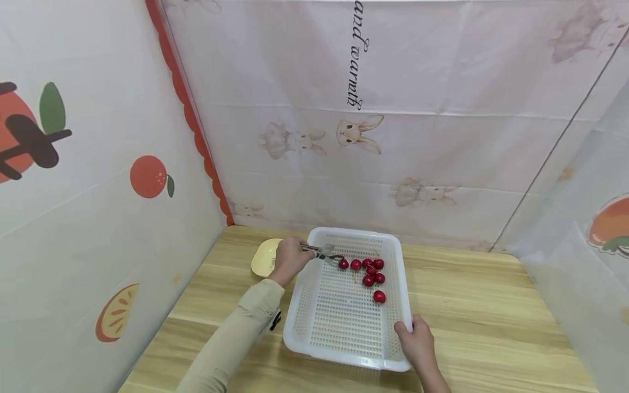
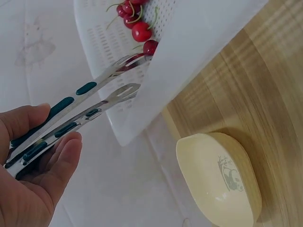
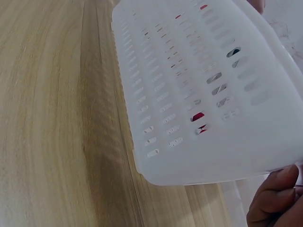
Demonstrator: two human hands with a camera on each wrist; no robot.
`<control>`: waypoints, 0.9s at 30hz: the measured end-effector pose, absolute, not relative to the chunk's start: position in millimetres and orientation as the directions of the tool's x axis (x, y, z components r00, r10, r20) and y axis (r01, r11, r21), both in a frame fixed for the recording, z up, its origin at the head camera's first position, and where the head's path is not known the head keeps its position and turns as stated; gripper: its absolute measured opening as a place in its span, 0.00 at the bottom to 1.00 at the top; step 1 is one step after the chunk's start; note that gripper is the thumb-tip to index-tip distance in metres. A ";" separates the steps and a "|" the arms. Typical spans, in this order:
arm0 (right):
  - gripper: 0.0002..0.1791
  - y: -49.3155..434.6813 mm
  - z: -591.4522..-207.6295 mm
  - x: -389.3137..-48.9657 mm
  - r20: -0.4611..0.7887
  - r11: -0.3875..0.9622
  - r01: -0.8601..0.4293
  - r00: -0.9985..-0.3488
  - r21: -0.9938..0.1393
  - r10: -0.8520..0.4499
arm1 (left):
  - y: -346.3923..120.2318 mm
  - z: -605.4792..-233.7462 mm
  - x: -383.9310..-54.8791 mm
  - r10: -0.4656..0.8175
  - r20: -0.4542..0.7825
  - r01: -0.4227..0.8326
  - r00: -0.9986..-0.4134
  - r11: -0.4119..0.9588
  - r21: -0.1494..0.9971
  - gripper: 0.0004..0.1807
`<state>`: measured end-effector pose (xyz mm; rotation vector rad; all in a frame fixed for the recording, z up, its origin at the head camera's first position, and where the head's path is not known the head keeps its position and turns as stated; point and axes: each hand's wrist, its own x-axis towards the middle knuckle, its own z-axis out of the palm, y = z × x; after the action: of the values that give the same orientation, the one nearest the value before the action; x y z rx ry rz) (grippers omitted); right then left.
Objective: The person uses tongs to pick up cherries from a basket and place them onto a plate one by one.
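My left hand (image 1: 289, 258) holds metal tongs with green grips (image 2: 85, 88) between thumb and fingers. The tongs' two arms stand apart and reach over the left rim of a white plastic basket (image 1: 339, 327). Near their tips lies a dark red cherry (image 1: 343, 264); whether they touch it, I cannot tell. Several more cherries (image 1: 368, 280), some with green stems, lie in the basket's right half. At the basket's near right side, my right hand (image 1: 416, 341) grips the rim, thumb on top. Its fingers are partly hidden in the head view.
Left of the basket sits a pale yellow bowl (image 2: 213, 179) with a panda print inside. Both stand on a wooden table (image 1: 472, 311). Printed cloth walls (image 1: 422, 142) rise at the back and on both sides.
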<state>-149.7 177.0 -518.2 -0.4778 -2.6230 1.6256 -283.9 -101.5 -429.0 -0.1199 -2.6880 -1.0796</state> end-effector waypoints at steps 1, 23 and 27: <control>0.16 176.5 -518.1 -149.8 -0.141 0.411 0.244 -0.954 -0.879 0.264 | -100.1 -428.8 -285.3 -0.006 0.259 0.170 -0.966 0.740 0.650 0.04; 0.15 177.3 -517.1 -150.2 -0.146 0.412 0.250 -0.952 -0.876 0.268 | -56.6 -435.8 -302.8 0.088 0.346 0.244 -0.934 0.865 0.439 0.24; 0.16 175.2 -516.8 -150.7 -0.166 0.393 0.259 -0.952 -0.882 0.256 | -53.9 -436.4 -303.9 0.082 0.333 0.234 -0.939 0.863 0.448 0.23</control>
<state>-150.7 175.2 -516.8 -0.4855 -2.6251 1.6626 -303.9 -53.9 -436.4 -0.2376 -2.7325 -0.7131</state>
